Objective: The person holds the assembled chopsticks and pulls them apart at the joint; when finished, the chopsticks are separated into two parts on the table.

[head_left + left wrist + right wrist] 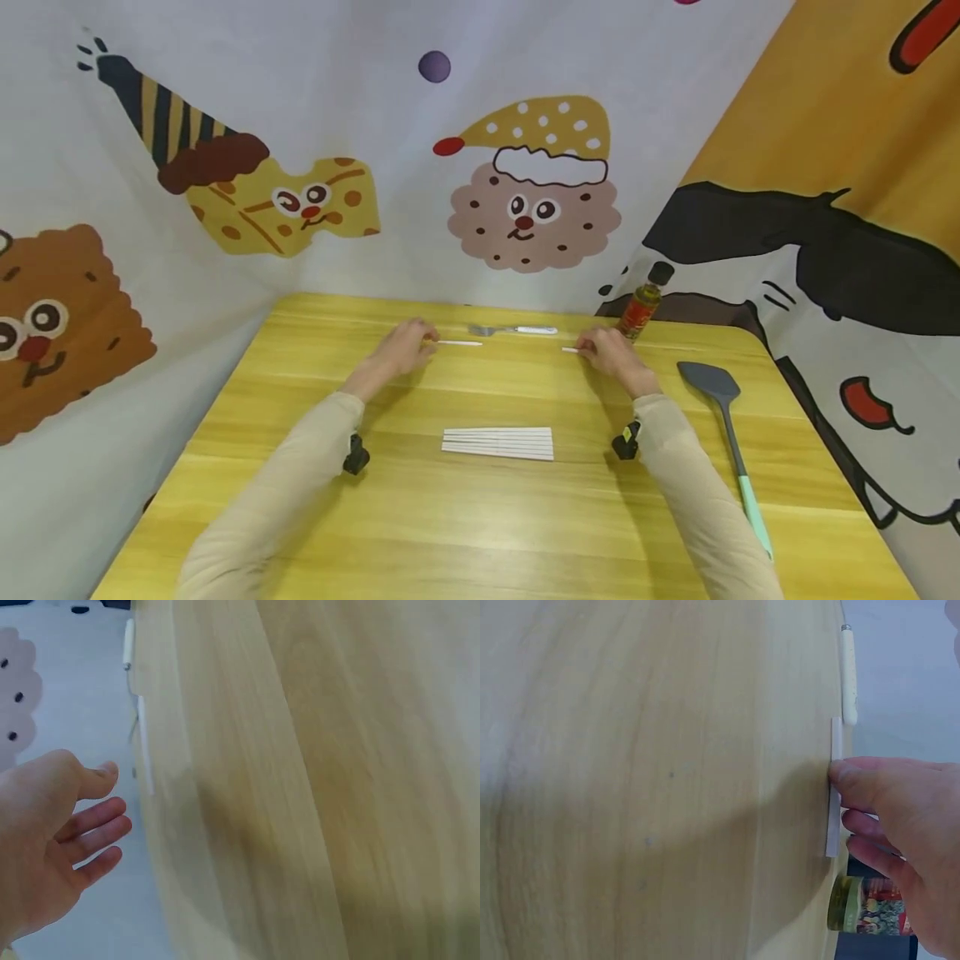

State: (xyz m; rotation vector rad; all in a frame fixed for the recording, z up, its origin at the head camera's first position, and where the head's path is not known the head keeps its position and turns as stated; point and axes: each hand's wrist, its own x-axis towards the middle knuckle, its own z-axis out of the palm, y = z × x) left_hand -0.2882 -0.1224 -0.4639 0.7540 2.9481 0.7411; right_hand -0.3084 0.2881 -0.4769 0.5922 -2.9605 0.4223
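My left hand [405,346] is at the left end of a thin white stick [461,342]. In the left wrist view that hand [60,832] has its fingers loosely bent and apart from the stick [145,746]. Between thumb and fingers, my right hand [900,817] pinches another flat white stick [832,825] near its middle; in the head view the hand [609,354] hides most of this stick [570,350]. Several white sticks [497,443] lie side by side at the middle of the table.
A fork [534,330] with a white handle lies behind the two separate sticks. A dark-capped bottle [640,312] stands just behind the right hand. To the right lies a grey spatula [731,425] with a green handle. A patterned cloth [375,275] hangs behind the table [360,533].
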